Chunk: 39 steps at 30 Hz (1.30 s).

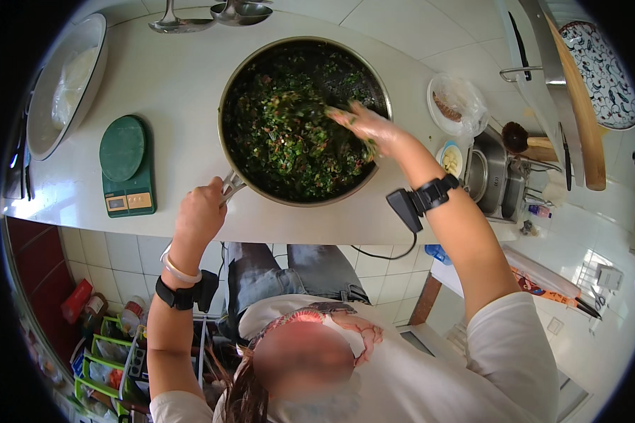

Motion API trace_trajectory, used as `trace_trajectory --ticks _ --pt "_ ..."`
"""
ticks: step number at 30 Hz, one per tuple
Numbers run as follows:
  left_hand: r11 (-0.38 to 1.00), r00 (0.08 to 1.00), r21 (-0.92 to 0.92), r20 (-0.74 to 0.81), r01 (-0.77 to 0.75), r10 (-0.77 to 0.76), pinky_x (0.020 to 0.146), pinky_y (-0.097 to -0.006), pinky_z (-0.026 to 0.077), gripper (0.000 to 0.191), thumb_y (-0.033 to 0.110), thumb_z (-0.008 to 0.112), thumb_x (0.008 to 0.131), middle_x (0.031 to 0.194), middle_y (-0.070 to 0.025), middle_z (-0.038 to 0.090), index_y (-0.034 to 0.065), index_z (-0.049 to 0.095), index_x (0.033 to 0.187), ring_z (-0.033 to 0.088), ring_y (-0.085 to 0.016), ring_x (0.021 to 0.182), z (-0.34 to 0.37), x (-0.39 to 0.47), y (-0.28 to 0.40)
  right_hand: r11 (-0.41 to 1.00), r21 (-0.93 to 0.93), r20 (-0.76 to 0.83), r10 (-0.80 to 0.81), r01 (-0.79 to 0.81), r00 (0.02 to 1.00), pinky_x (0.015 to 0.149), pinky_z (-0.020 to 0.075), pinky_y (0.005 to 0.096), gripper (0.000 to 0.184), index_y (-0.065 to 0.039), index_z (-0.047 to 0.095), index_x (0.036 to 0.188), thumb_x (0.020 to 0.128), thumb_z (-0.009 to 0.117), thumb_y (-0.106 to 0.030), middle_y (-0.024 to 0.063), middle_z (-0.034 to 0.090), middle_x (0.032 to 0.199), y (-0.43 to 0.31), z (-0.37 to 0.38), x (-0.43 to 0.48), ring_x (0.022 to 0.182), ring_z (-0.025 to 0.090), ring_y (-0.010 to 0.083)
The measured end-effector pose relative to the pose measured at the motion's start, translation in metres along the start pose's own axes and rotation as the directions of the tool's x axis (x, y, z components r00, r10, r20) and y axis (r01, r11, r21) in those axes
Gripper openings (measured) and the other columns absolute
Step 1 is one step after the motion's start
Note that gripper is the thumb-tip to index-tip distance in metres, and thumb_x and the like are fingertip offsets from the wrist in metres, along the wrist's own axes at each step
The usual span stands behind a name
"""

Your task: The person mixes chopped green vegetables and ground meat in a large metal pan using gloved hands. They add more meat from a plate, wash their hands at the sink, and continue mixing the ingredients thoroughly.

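Observation:
A large dark frying pan (344, 196) with a metal rim stands on the white countertop. It holds finely chopped green leaves (301, 135) mixed with small reddish and pale bits. My left hand (200, 207) is closed around the pan's metal handle (235, 186) at the lower left. Over the pan's right side, my right hand (368, 127) has its fingers apart and touches the chopped mixture. Motion blurs those fingers, and green bits cling to them. I see nothing gripped in that hand, though its lower fingers are partly hidden.
Left of the pan are a green kitchen scale (128, 166) and a large white basin (98, 69) holding a plastic bag. Ladles (241, 13) hang at the back. To the right are a plastic-covered plate (457, 106), a small bowl of pale pieces (450, 158) and a steel sink (495, 182).

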<state>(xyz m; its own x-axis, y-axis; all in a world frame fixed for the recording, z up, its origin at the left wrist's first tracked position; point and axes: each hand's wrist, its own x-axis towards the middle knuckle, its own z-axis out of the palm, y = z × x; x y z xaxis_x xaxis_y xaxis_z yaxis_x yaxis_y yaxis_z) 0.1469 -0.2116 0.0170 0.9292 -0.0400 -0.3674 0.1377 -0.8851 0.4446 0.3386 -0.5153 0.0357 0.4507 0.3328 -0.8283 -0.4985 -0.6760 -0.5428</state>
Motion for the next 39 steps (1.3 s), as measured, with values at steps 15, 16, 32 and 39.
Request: trace_trajectory --ticks 15,16,32,39 --pt "0.999 1.0 0.051 0.019 -0.008 0.007 0.067 -0.0474 0.053 0.016 0.009 0.062 0.08 0.076 -0.019 0.065 0.0022 0.053 0.092 0.065 -0.04 0.073 -0.003 -0.002 0.006 0.756 -0.601 -0.345 -0.538 0.26 0.769 0.099 0.0461 0.0425 0.084 -0.001 0.042 0.139 0.078 0.072 -0.05 0.0294 0.042 0.138 -0.045 0.076 0.018 0.126 0.043 0.0444" --pt "0.998 1.0 0.058 0.021 -0.005 0.004 0.067 -0.0475 0.053 0.016 0.008 0.062 0.08 0.076 -0.0191 0.065 0.0021 0.052 0.092 0.065 -0.04 0.073 -0.004 -0.002 0.006 0.657 -0.733 -0.319 -0.561 0.177 0.764 0.097 0.0471 0.0453 0.087 -0.003 0.035 0.142 0.078 0.072 -0.05 0.0284 0.039 0.14 -0.051 0.093 0.01 0.118 0.049 0.0451" --pt "0.99 0.998 0.135 0.033 -0.049 0.045 0.065 -0.0447 0.054 0.018 0.009 0.064 0.08 0.076 -0.0173 0.066 0.0042 0.053 0.094 0.066 -0.038 0.073 -0.008 -0.001 0.003 0.46 -0.88 -0.21 -0.147 -0.122 0.967 0.098 0.0462 0.0475 0.042 -0.017 0.052 0.136 0.094 0.047 -0.017 0.0202 0.043 0.14 -0.028 0.064 0.025 0.124 0.05 0.0373" --pt "0.984 0.993 0.14 0.053 -0.111 0.104 0.064 -0.0439 0.054 0.019 0.01 0.064 0.08 0.075 -0.0164 0.065 0.005 0.054 0.095 0.066 -0.037 0.072 -0.006 0.006 -0.001 0.479 -0.875 -0.243 -0.557 0.068 0.794 0.107 0.0387 0.0428 0.083 -0.014 0.033 0.148 0.082 0.073 -0.043 0.0142 0.06 0.129 0.007 0.001 0.01 0.136 0.037 0.0355"
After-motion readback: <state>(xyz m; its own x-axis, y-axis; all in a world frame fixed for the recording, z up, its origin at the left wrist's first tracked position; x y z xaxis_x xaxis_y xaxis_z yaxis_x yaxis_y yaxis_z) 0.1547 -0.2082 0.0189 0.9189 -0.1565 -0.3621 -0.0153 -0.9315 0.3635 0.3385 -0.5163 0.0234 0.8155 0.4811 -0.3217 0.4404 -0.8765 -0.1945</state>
